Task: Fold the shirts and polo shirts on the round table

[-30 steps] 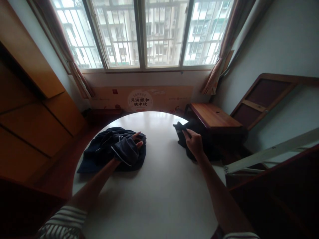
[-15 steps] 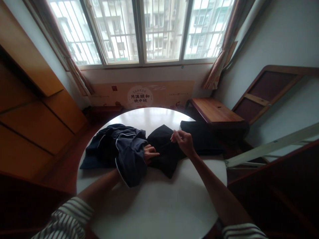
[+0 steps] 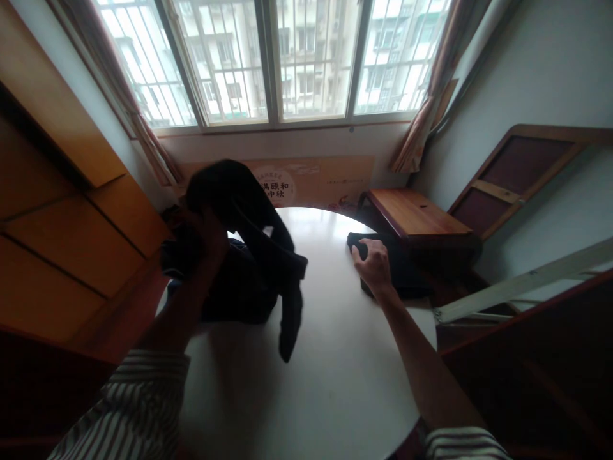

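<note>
Left hand [image 3: 214,237] up over the left part of the round white worktop [image 3: 330,358], holding a black garment [image 3: 237,185] in the air. Garment arches over the hand; one narrow end [image 3: 290,319] dangles toward the worktop's middle. Left fingers mostly lost in dark cloth and shadow, exact curl can't be told from where I stand, but the cloth hangs from that hand, so I'd judge them closed on it. Below, on the worktop's left side, more dark cloth [image 3: 239,297]; can't tell whether it's separate or part of the same piece.

Right hand [image 3: 372,260] at the worktop's right side, on a folded black cloth [image 3: 400,281]. Fingers loosely curled, thumb apart from the index finger, a gap visible between; no fold seen pinched, lifts nothing. Low wooden table [image 3: 414,214] stands past the worktop's far right edge, printed banner [image 3: 335,182] past its far edge.

Step in hand looks like lifting and sorting out the black garment. To do it well: grip near an edge or seam, not mid-bunch; raise it enough to free the hanging end from the cloth below; shake gently, then lower it flat onto the worktop's bare middle. Right hand best kept light, so the folded cloth doesn't crease or slip off the worktop's right edge. Main risk, I'd say: black on black, easy to catch two layers at once.
</note>
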{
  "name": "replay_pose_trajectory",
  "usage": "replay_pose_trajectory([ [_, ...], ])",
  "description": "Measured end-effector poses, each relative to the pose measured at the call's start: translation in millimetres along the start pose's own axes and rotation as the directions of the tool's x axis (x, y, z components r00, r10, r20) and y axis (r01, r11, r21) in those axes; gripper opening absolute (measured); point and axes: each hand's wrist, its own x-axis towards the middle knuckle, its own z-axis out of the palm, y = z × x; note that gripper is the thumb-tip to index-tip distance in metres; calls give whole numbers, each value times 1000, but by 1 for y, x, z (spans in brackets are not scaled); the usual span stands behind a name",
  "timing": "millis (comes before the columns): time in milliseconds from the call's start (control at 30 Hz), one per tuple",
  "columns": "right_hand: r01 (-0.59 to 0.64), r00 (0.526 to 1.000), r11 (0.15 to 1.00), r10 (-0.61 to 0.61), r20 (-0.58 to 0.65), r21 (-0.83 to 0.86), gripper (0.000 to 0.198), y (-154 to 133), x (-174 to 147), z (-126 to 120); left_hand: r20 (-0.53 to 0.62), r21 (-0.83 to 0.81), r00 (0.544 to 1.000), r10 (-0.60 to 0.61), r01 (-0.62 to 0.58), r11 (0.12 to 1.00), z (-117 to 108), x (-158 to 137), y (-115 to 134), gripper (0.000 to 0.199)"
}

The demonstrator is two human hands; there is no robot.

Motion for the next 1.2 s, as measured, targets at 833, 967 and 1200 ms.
replay_pose_trajectory([
  [833, -60, 714, 725, -449, 537, 686, 42, -35, -17, -8, 904, -311, 106, 414, -502, 807, 47, -119, 22, 22],
  [967, -53, 856, 721, -324, 404, 691, 43, -31, -13, -5, 903, -262, 254, 346, -314, 913, 46, -120, 20, 26],
  [1200, -22, 995, 843, 69, -66, 538, 40, -7, 1, 3, 53, 45, 991, 119, -122, 992, 2, -22, 41, 36],
])
